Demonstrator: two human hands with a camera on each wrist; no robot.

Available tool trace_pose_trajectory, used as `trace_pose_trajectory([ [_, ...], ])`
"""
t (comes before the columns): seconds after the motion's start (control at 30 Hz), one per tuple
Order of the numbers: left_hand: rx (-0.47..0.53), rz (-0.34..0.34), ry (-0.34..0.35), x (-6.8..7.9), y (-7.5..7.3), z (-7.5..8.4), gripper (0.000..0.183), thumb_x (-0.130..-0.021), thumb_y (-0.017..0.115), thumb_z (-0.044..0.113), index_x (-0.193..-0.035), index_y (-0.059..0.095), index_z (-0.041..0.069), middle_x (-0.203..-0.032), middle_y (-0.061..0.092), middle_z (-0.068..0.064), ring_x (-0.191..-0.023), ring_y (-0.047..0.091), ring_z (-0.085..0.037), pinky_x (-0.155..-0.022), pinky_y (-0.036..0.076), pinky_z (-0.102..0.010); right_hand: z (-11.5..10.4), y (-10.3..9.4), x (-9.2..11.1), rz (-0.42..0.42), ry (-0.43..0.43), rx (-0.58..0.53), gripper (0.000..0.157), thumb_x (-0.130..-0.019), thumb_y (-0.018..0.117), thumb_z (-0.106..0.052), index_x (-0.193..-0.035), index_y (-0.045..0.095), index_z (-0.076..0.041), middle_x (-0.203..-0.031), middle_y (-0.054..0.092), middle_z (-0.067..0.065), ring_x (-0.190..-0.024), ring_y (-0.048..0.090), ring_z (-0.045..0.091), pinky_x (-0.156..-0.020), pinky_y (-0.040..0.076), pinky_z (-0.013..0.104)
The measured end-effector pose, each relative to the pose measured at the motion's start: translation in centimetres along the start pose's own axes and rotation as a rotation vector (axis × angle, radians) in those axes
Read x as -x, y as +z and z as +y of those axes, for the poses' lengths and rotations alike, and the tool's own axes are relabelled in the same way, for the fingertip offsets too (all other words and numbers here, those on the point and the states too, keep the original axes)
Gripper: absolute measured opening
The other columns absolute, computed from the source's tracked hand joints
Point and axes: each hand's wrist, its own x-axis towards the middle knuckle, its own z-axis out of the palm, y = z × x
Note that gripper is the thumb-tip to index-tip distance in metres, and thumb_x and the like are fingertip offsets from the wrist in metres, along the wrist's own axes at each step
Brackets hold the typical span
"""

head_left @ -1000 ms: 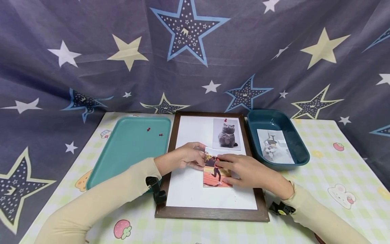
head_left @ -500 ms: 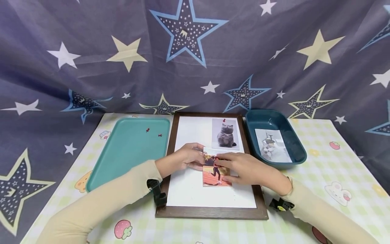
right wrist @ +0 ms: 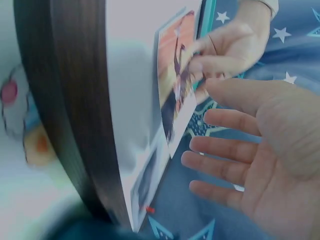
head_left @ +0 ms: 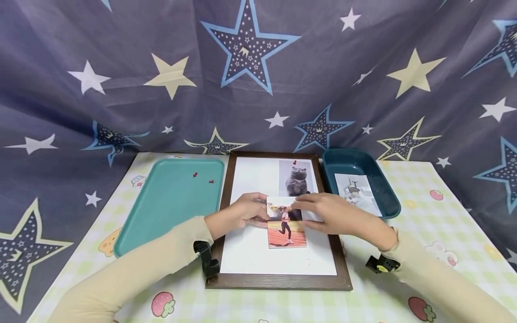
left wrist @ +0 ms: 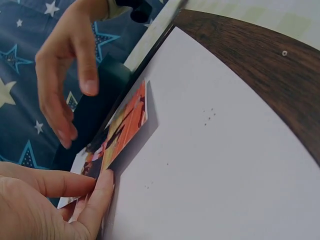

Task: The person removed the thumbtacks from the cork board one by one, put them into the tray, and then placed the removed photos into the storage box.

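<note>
A photo of a runner on a track (head_left: 284,231) lies over the middle of a white board with a brown wooden frame (head_left: 242,281). My left hand (head_left: 251,211) pinches its left edge between thumb and fingers; in the left wrist view the lower end stands off the board and casts a shadow. My right hand (head_left: 339,215) hovers at the photo's right side. In the right wrist view its fingers (right wrist: 222,147) are extended and apart from the photo. Above, a grey cat photo (head_left: 296,179) is fixed by a red pushpin (head_left: 295,162).
To the left lies a teal tray (head_left: 169,211) bearing two red pushpins, one pushpin (head_left: 195,174) near the other pushpin (head_left: 211,181). Right of the board stands a dark blue bin (head_left: 389,197) with another photo (head_left: 357,193) inside. A starry curtain (head_left: 226,103) hangs behind the table.
My right hand has lifted off the runner photo and shifted to the right, uncovering more of it. My left hand keeps its pinch on the left edge.
</note>
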Motion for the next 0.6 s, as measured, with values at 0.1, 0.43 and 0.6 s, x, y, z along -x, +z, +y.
trace_pose_trajectory([
  [0.1,0.022,-0.001,-0.002,0.0,-0.1,-0.2,0.065,-0.081,0.059,-0.026,-0.140,0.053,0.001,-0.113,0.068,-0.020,-0.079,0.070,-0.022,-0.076,0.065,-0.036,0.9,-0.9,0.5,0.062,0.006,0.005,0.043,-0.094,0.074,-0.031,-0.131,0.068,-0.010,-0.130,0.069,0.013,-0.113,0.069,0.030,-0.091,0.060,0.047],
  [0.43,0.064,-0.029,0.010,-0.1,-0.7,-0.2,0.060,-0.084,0.061,-0.022,-0.140,0.053,-0.001,-0.128,0.066,-0.026,-0.105,0.072,-0.033,-0.087,0.063,-0.039,5.1,-4.3,2.4,0.257,0.089,0.051,0.034,-0.091,0.078,-0.019,-0.123,0.073,-0.011,-0.113,0.074,0.009,-0.076,0.067,0.016,-0.057,0.052,0.030],
  [0.6,0.054,-0.012,0.015,0.0,-1.1,0.6,0.058,-0.086,0.063,-0.019,-0.140,0.053,-0.001,-0.122,0.068,-0.023,-0.100,0.073,-0.029,-0.091,0.062,-0.039,7.6,-5.6,3.7,0.268,0.218,0.074,0.033,-0.091,0.076,-0.015,-0.124,0.073,-0.011,-0.114,0.074,0.013,-0.066,0.064,0.017,-0.047,0.042,0.029],
])
